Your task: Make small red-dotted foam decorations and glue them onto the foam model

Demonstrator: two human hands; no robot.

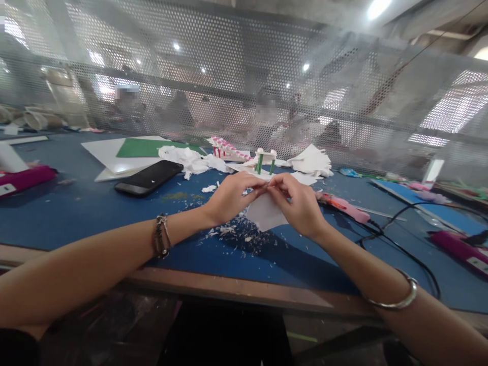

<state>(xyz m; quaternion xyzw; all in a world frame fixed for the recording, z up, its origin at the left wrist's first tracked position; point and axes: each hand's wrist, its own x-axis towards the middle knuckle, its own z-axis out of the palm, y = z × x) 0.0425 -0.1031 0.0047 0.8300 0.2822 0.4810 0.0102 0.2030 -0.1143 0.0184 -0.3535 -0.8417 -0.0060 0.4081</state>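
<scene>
My left hand (232, 198) and my right hand (297, 201) meet over the middle of the blue table, fingertips pinched together. A thin white sheet (266, 213), paper or cloth, hangs below the fingers, and my right hand grips its upper edge. The left fingertips press at the same spot; whatever lies between them is too small to make out. White scraps (244, 234) are scattered on the tabletop under the hands. Just behind stands a small white piece on green legs (266, 160).
A black phone (149, 178) lies left, before white and green sheets (141, 147). White crumpled material (186, 158) and a pink-dotted white piece (229, 147) sit behind. Right are a pink corded tool (345, 207), its black cable (407, 249) and a stack of white pieces (311, 160).
</scene>
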